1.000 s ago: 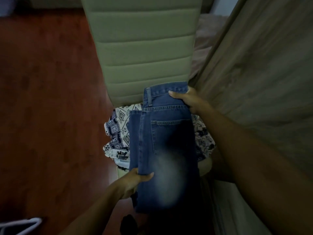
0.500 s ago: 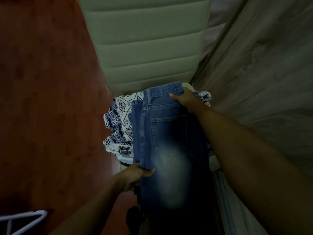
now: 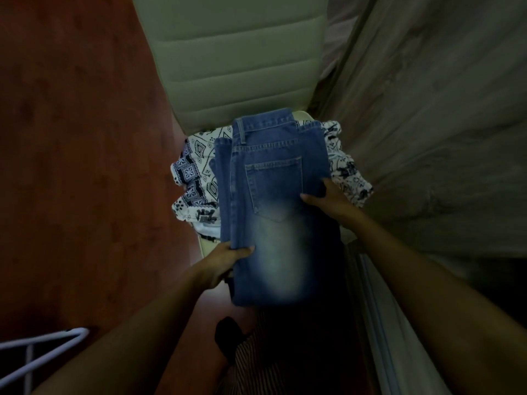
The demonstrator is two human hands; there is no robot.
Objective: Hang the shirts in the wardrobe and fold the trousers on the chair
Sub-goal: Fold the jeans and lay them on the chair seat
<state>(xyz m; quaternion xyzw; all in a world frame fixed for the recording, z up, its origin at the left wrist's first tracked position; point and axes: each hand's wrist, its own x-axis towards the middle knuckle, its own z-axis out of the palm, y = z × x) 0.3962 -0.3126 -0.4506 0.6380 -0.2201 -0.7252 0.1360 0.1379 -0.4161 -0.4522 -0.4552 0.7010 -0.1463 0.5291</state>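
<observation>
A pair of blue jeans, folded lengthwise with the back pocket up, lies over the seat of a pale padded chair. Its waistband is at the chair's backrest and its legs hang off the seat's front toward me. My left hand grips the left edge of the jeans near the seat's front. My right hand holds the right edge at mid-thigh, thumb on top. Under the jeans lies a white garment with a dark blue pattern, showing on both sides.
A wood-grain wardrobe panel rises close on the right, with a light rail at its foot. Red-brown floor spreads to the left. A white wire hanger lies at the lower left. My foot and striped clothing are below.
My right hand has slid from the waistband down the right edge of the jeans to mid-thigh. My left hand has kept its grip on the left edge.
</observation>
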